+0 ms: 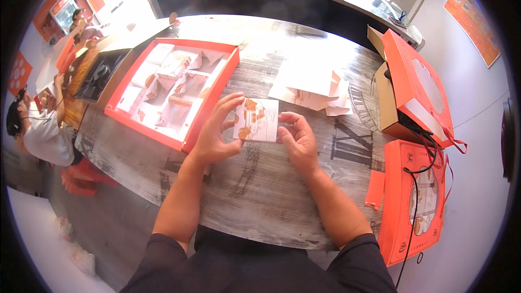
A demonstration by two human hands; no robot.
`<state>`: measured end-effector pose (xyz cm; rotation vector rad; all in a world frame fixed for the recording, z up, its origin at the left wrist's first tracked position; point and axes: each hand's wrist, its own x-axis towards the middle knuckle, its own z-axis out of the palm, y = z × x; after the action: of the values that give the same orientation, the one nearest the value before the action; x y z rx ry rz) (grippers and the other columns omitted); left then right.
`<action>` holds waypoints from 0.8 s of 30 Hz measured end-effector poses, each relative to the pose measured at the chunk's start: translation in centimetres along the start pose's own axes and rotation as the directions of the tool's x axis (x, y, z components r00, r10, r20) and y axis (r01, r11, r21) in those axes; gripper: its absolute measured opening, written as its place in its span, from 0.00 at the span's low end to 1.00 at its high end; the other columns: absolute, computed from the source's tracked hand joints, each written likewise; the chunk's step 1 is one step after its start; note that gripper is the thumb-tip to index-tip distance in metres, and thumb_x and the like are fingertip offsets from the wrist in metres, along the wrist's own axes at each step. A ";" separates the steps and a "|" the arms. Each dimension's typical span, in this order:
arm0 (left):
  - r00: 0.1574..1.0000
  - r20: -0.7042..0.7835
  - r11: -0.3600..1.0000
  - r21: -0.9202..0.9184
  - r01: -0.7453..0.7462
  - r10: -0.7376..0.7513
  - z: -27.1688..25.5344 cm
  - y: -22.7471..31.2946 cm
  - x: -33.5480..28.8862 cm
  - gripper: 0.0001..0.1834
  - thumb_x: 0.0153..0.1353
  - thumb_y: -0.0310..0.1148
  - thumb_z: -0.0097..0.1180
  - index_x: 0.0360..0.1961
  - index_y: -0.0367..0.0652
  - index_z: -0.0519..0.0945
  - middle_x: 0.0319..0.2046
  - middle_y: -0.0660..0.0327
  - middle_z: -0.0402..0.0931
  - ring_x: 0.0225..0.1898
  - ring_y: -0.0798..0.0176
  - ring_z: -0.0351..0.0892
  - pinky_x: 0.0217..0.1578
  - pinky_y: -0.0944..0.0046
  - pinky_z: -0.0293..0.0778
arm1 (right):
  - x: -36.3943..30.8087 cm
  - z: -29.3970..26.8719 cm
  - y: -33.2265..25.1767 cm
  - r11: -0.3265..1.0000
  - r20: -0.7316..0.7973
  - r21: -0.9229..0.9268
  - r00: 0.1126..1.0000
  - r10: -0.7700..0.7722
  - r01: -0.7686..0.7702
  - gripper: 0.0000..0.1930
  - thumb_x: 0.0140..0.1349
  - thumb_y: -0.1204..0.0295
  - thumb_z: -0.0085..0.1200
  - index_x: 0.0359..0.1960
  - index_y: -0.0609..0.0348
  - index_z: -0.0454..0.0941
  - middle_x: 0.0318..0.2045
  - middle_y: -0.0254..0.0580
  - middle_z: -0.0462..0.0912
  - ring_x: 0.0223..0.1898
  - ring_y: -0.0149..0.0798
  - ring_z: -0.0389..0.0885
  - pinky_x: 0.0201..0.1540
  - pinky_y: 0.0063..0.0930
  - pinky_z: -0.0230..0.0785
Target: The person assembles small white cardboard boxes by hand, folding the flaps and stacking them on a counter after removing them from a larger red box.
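A small, flat, square white box [259, 121] with brown-orange printed drawings is held above the table between both hands. My left hand [216, 133] grips its left edge, thumb low and fingers curved over the upper corner. On the opposite edge, my right hand [299, 142] pinches it between thumb and bent fingers. Just to the left lies a large open red box [220, 88] with white card dividers and several small white pieces inside. Beyond my right hand, folded white card sheets [307, 83] rest on the table, partly washed out by glare.
At the right edge stand a tilted red lidded box [404, 70] and another red box with a window [395, 206], a black cable [416, 184] hanging over them. A red strip [374, 189] lies beside them. An open cardboard box [115, 76] and another person [49, 138] are left.
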<state>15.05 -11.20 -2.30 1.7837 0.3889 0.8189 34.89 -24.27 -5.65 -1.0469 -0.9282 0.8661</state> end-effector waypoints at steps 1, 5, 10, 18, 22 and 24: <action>0.999 0.019 0.998 0.049 -0.029 0.028 0.1 0.3 0.1 0.45 0.44 0.20 0.58 0.70 0.44 0.65 0.70 0.56 0.59 0.72 0.56 0.60 0.63 0.53 0.72 | 0.0 0.0 -0.1 1.000 -0.005 0.001 1.000 0.012 -0.012 0.17 0.72 0.74 0.54 0.59 0.64 0.68 0.49 0.37 0.78 0.44 0.26 0.80 0.47 0.23 0.76; 0.997 0.070 0.985 0.166 -0.054 0.043 0.0 1.3 -0.1 0.45 0.43 0.18 0.57 0.69 0.46 0.68 0.72 0.57 0.57 0.74 0.56 0.58 0.64 0.52 0.71 | -0.1 -0.1 -0.4 0.997 0.008 0.014 0.998 0.069 -0.069 0.17 0.71 0.77 0.51 0.60 0.64 0.66 0.52 0.41 0.78 0.48 0.31 0.82 0.50 0.27 0.78; 0.992 0.102 0.973 0.208 -0.101 0.081 0.0 1.3 -0.2 0.45 0.43 0.17 0.57 0.68 0.47 0.69 0.73 0.58 0.57 0.74 0.56 0.57 0.64 0.53 0.69 | -0.1 -0.1 -0.5 0.995 0.047 0.031 0.994 0.097 -0.098 0.18 0.70 0.80 0.50 0.61 0.65 0.65 0.56 0.49 0.76 0.49 0.33 0.82 0.52 0.31 0.79; 0.974 0.137 0.939 0.269 -0.212 0.180 -0.1 1.6 -0.2 0.44 0.44 0.18 0.62 0.68 0.46 0.69 0.71 0.55 0.60 0.73 0.54 0.59 0.63 0.53 0.70 | 0.0 -0.1 -0.4 0.987 0.083 0.085 0.989 0.126 -0.133 0.33 0.64 0.84 0.49 0.71 0.62 0.54 0.60 0.51 0.72 0.59 0.40 0.76 0.60 0.34 0.73; 0.997 -0.016 0.986 0.145 -0.076 0.079 0.5 0.9 -0.4 0.41 0.52 0.24 0.69 0.69 0.44 0.67 0.69 0.55 0.64 0.71 0.55 0.63 0.61 0.52 0.72 | -0.1 0.3 -0.9 0.993 0.075 0.026 0.990 0.115 -0.118 0.38 0.60 0.87 0.44 0.74 0.61 0.48 0.61 0.52 0.71 0.62 0.42 0.74 0.63 0.36 0.70; 0.992 -0.127 0.995 0.098 -0.005 0.018 0.9 0.5 -0.5 0.40 0.55 0.27 0.71 0.68 0.41 0.66 0.65 0.53 0.68 0.67 0.56 0.68 0.60 0.53 0.75 | -0.2 0.5 -0.7 0.997 0.067 -0.005 0.995 0.079 -0.079 0.39 0.59 0.89 0.41 0.75 0.61 0.47 0.62 0.53 0.71 0.64 0.42 0.73 0.65 0.37 0.69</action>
<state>15.23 -12.29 -2.20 1.8300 0.5110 0.9395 34.47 -24.48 -4.90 -1.0679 -0.9491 0.9706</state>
